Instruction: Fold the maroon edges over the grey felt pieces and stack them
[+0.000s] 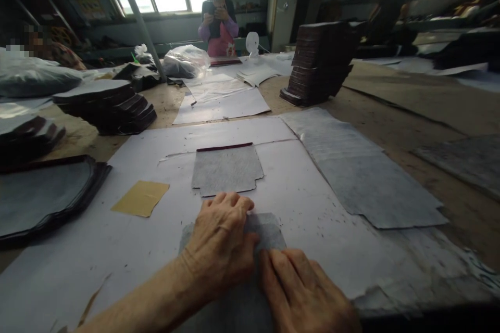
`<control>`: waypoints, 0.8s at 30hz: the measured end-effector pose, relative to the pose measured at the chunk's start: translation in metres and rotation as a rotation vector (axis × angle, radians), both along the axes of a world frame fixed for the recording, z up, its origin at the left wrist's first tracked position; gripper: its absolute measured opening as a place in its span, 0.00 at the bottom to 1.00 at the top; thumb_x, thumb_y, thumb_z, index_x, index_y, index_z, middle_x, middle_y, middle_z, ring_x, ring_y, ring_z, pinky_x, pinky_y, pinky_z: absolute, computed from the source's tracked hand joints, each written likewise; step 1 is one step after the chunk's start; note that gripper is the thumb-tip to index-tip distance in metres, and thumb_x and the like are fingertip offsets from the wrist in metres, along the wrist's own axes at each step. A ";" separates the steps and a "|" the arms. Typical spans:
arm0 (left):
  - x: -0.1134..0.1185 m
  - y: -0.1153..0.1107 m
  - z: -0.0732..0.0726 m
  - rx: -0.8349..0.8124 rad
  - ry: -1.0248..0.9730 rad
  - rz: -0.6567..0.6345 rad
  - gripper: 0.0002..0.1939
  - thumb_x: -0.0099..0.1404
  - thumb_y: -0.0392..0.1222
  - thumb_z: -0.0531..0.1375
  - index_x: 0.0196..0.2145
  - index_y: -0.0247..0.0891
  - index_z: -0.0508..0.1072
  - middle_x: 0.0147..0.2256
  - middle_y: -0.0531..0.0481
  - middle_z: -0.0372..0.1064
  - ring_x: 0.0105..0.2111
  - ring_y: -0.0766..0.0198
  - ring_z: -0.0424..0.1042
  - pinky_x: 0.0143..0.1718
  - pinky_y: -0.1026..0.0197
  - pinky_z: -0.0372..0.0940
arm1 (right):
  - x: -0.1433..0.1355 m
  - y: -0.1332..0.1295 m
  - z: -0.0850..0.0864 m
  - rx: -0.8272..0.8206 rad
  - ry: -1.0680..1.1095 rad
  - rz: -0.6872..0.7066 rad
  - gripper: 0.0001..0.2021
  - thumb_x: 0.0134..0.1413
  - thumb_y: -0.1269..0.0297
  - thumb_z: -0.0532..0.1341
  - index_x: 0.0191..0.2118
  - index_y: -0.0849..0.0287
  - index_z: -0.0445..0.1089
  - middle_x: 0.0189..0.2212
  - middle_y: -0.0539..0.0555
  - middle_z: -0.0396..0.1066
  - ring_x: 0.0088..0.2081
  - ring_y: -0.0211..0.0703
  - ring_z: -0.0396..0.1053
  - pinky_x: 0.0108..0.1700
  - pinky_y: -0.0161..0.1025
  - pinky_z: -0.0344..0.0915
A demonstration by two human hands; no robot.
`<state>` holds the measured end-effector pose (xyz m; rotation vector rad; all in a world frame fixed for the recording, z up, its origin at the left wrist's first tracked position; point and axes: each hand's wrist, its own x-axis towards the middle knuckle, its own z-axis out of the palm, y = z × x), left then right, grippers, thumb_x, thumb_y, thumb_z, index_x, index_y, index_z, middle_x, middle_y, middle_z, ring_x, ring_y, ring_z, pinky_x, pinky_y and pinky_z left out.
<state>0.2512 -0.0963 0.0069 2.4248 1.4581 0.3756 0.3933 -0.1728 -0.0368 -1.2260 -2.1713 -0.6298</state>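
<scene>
A grey fabric-like piece (267, 223) lies on white paper (312, 208) at the front, partly covered by both hands. My left hand (222, 239) rests across it, fingers curled and pressed together; whether they pinch anything is hidden. Close beside it, my right hand (299, 286) presses on the same piece with its fingers together and pointing forward; what lies under the fingertips cannot be made out. Just beyond my left hand lies a smaller grey piece (226, 169) with notched corners and a dark red strip along its far edge.
A yellow-brown square (140, 199) lies left. Stacks of dark-edged pieces stand left (113, 104) and back right (318, 62). A large grey sheet (363, 171) lies right. Across the table stands a masked person (219, 15); plastic bags (185, 61) sit near a slanted pole (138, 15).
</scene>
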 end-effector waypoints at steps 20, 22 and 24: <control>-0.010 0.005 -0.023 0.429 -0.191 -0.437 0.17 0.60 0.27 0.50 0.46 0.35 0.68 0.30 0.47 0.59 0.31 0.64 0.56 0.30 0.59 0.58 | -0.007 0.004 -0.012 0.116 -0.004 -0.048 0.15 0.54 0.80 0.47 0.30 0.63 0.69 0.28 0.52 0.71 0.33 0.41 0.67 0.35 0.39 0.58; -0.011 0.007 -0.025 0.406 -0.183 -0.453 0.18 0.60 0.27 0.49 0.47 0.35 0.67 0.30 0.47 0.59 0.31 0.64 0.56 0.29 0.60 0.58 | -0.006 0.004 -0.011 0.107 -0.032 -0.048 0.14 0.53 0.81 0.48 0.30 0.63 0.69 0.27 0.52 0.70 0.33 0.42 0.67 0.35 0.39 0.58; -0.012 0.007 -0.025 0.401 -0.174 -0.460 0.18 0.61 0.27 0.49 0.47 0.35 0.67 0.31 0.47 0.58 0.30 0.64 0.55 0.29 0.60 0.58 | -0.006 0.005 -0.009 0.096 -0.052 -0.049 0.14 0.52 0.81 0.48 0.30 0.63 0.69 0.27 0.53 0.70 0.33 0.42 0.67 0.34 0.39 0.57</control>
